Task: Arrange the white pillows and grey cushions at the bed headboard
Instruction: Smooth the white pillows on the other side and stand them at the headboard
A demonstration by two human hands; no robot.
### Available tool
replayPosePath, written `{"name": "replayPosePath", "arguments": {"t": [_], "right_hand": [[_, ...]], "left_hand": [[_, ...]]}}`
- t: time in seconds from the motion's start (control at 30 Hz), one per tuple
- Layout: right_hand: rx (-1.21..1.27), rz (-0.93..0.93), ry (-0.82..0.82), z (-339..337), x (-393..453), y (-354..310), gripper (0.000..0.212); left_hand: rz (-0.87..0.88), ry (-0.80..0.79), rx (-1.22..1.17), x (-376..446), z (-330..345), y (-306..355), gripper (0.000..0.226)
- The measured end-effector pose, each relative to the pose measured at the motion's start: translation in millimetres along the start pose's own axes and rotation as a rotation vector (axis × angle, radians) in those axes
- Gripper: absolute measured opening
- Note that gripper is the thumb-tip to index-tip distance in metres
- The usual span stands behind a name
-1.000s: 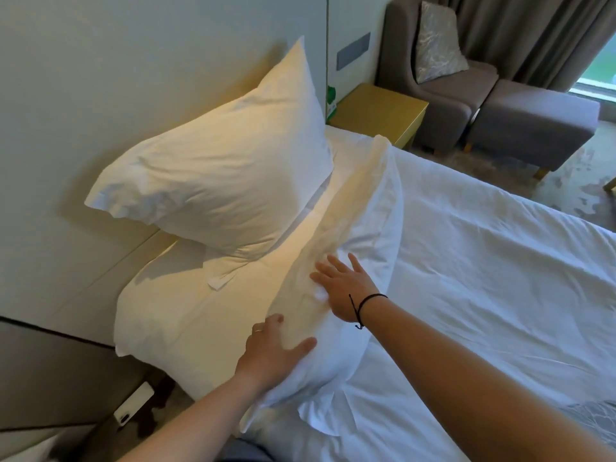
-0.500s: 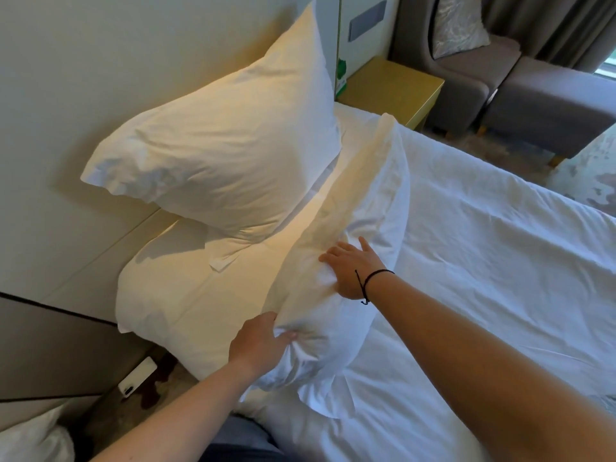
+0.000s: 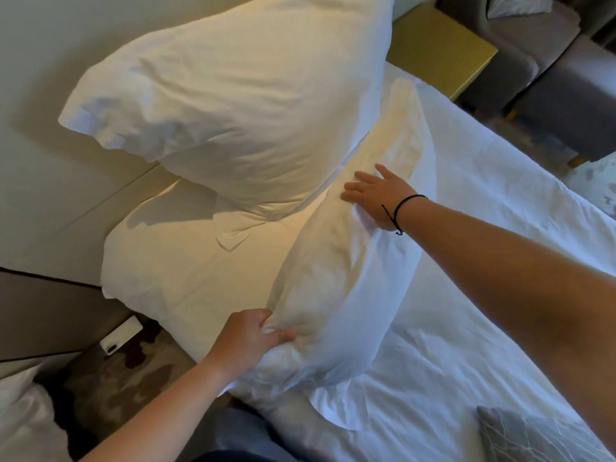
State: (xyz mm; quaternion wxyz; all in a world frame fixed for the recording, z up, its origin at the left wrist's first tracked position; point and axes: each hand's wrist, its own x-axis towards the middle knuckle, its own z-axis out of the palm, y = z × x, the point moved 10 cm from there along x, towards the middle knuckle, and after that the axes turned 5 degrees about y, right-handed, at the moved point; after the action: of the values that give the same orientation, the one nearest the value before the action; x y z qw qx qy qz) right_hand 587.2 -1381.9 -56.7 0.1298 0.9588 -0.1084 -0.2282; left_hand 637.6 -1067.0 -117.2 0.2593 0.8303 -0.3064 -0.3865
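Note:
One white pillow [image 3: 240, 105] leans upright against the pale headboard [image 3: 50, 155]. Below it a second white pillow [image 3: 186, 278] lies flat at the head of the bed. A third white pillow [image 3: 346, 285] stands on edge in front of them. My left hand [image 3: 246, 341] grips its near corner, bunching the fabric. My right hand [image 3: 376, 198], with a black band on the wrist, rests flat with straight fingers on its upper part. A grey patterned cushion [image 3: 533, 435] lies on the bed at the bottom right corner.
The white bed sheet [image 3: 500, 295] spreads to the right. A yellow-topped nightstand [image 3: 436, 48] stands beyond the pillows, with a grey armchair [image 3: 520, 38] and ottoman [image 3: 573, 108] behind it. A white phone [image 3: 121, 335] lies on the floor beside the bed. More white bedding [image 3: 23, 421] shows at bottom left.
My right hand slid farther up the standing pillow and its fingers straightened. My left hand keeps its grip on the near corner. The view has moved closer to the pillows.

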Motion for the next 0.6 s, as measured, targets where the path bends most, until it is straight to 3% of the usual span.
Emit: {"name": "replayPosePath", "arguments": {"t": [0.1,0.17,0.23,0.37,0.6], "right_hand": [[-0.078,-0.019,-0.07,-0.8,33.2,-13.7,0.047],[-0.102,0.0,-0.114,-2.6,45.3,-17.5,0.028],[-0.109,0.015,-0.142,-3.3,47.3,-17.0,0.024],[-0.058,0.068,-0.138,-3.6,29.2,1.0,0.023],[0.223,0.332,0.076,-34.3,-38.1,90.6,0.012]], "left_hand": [[0.01,0.003,-0.008,8.7,-4.8,-6.0,0.04],[0.034,0.028,-0.009,13.8,-11.1,-5.1,0.043],[0.07,0.067,-0.002,17.5,-18.3,-0.4,0.058],[0.154,0.101,0.034,16.1,-26.4,21.7,0.061],[0.434,0.095,-0.022,3.8,-52.9,118.3,0.055]]}}
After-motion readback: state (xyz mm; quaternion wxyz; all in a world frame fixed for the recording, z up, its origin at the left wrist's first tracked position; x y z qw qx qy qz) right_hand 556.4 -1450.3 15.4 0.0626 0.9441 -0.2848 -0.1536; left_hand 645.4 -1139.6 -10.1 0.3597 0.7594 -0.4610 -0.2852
